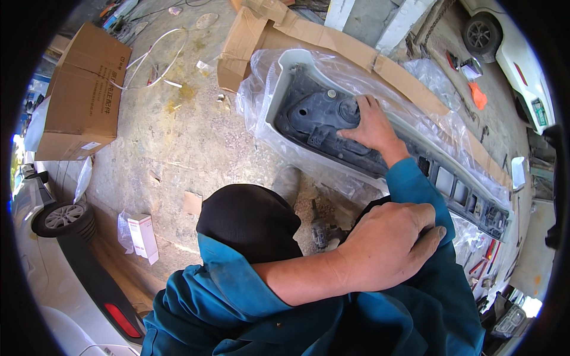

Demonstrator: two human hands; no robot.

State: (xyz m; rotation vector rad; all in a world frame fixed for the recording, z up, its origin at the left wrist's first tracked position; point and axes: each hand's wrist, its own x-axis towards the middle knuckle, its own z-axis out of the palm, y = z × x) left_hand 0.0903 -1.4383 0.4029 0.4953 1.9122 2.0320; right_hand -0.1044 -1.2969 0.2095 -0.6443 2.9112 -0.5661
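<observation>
A long car bumper (371, 157) lies slantwise with its inner side up, its rim pale grey and its inside black plastic. My right hand (374, 127) reaches to its far left end. The thumb and fingers bend round a round black fitting (349, 110) there. My left hand (389, 246) is curled into a fist in front of my right sleeve, its thumb pointing right. Whatever the curled fingers may hold is hidden. Under the bumper is clear plastic wrap (254, 107). A dark power tool (319, 232), partly hidden, rests on the floor beside my knee.
Opened cardboard (240, 50) lies behind the bumper. A large brown carton (89, 83) stands at far left, near a white strap loop (178, 50). A white car (65, 285) fills the lower left, beside a small white box (142, 237). Another white car (525, 59) is far right.
</observation>
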